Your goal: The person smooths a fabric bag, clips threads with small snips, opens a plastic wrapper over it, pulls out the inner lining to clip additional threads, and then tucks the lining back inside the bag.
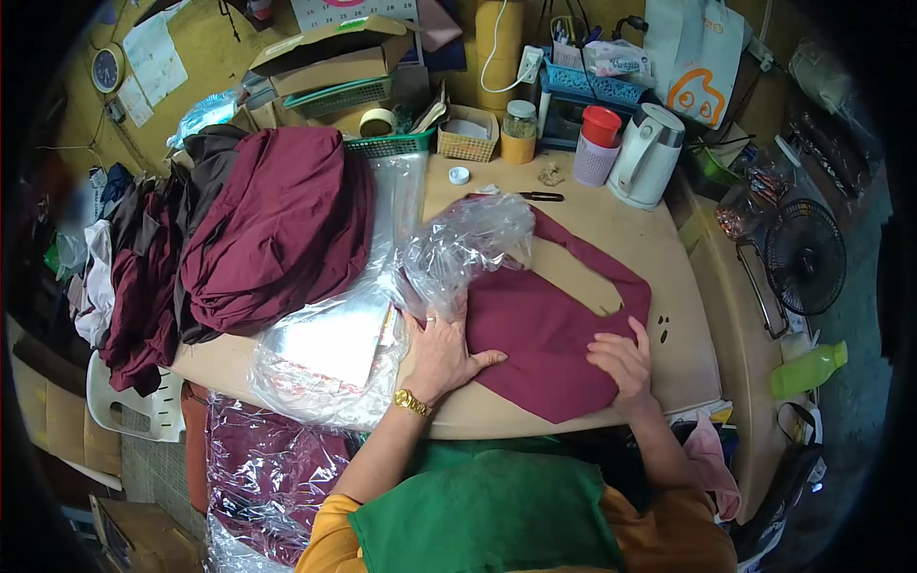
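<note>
A maroon garment (540, 334) lies spread on the tan table, with an opening near its upper right through which the tabletop shows. My left hand (441, 353), with a gold watch at the wrist, rests with its thumb apart on the garment's left edge, beside crumpled clear plastic (468, 239). On the garment's right part is my right hand (623, 363), its fingers bent and slightly apart, touching the cloth. Left of my left hand lie clear plastic bags and a flat silvery sheet (339, 339).
A big maroon cloth pile (277, 224) covers the table's left side. Along the back stand a green basket (392, 145), a jar (519, 132), a red cup (600, 126) and a white kettle (647, 158). A black-handled tool (543, 197) lies behind the garment. A fan (804, 256) is at right.
</note>
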Demonstrator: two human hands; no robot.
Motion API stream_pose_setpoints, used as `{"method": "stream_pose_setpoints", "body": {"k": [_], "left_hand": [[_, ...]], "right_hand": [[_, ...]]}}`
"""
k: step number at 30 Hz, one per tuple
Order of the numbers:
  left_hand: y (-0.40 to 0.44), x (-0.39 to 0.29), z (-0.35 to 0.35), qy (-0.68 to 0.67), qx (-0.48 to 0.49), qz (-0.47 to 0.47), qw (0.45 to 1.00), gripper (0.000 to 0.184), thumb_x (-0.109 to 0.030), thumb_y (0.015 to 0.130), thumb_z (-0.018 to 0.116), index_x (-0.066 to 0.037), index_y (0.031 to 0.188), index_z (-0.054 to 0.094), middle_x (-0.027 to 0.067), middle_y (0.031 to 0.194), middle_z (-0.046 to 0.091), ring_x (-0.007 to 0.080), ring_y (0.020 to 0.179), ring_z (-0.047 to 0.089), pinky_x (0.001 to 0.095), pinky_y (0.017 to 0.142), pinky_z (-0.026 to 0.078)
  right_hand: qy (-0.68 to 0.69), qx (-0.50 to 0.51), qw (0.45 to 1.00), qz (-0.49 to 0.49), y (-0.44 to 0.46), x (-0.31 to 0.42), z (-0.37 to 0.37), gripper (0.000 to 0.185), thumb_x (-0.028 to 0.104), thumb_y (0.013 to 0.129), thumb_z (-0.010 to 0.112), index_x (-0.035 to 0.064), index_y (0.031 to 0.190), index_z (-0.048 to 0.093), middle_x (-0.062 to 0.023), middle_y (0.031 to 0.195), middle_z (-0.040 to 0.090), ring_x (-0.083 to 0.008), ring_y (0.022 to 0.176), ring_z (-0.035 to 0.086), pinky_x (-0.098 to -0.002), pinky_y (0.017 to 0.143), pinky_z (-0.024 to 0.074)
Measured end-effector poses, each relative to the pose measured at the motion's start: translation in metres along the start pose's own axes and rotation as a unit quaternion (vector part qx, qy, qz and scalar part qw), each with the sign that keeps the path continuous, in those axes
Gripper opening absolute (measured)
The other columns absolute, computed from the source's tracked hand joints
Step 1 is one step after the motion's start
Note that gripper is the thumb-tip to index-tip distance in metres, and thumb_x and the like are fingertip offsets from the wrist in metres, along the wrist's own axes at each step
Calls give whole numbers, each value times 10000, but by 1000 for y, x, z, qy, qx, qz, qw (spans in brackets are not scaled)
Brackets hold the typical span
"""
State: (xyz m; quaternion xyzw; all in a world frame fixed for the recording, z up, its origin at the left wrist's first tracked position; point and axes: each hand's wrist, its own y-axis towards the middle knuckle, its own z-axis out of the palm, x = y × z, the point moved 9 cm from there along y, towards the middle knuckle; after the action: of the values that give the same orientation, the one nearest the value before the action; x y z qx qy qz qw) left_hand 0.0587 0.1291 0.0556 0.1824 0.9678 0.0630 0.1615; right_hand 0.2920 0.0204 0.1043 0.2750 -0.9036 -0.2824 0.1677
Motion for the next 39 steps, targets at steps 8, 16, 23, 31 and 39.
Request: {"method": "stream_pose_setpoints", "body": {"k": [8,16,23,31,39], "left_hand": [[-63,-51,3,-221,25,215,951,878,-388,759,790,9,1433,390,242,1472,385,404,1388,326,530,1147,213],[-156,123,-111,-260,-200,-88,941,622,-90,793,754,25,1343,489,119,981,667,193,886,626,343,832,497],[-192,163,-170,-428,-340,-128,827,606,-183,894,649,-49,1421,382,97,1097,603,164,850,556,297,825,484],[-210,249,-102,-428,-165,-346,818,278,-180,999,469,2,1162,603,146,1203,608,200,1118,552,301,952,434],[-206,204,-54,-393,139,-221,882,369,77,770,670,11,1130,623,-26,763,610,90,787,595,232,667,481]], "right_hand": [[-13,263,960,-93,174,40,35,152,91,687,722,77,836,697,-92,859,603,-291,924,571,-409,876,426],[192,351,915,54,165,-44,167,276,195,666,811,73,896,719,-105,1172,540,-315,1238,436,-475,1016,375],[-53,349,925,-140,199,18,164,335,190,608,833,103,926,777,-156,1547,309,-398,1481,122,-733,1121,88],[18,496,849,-179,247,56,270,364,264,575,856,153,913,778,-121,1607,203,-382,1484,102,-733,1090,175],[-33,503,854,-129,231,43,234,375,270,564,874,80,859,743,-139,1249,585,-310,1129,564,-492,901,416]]}}
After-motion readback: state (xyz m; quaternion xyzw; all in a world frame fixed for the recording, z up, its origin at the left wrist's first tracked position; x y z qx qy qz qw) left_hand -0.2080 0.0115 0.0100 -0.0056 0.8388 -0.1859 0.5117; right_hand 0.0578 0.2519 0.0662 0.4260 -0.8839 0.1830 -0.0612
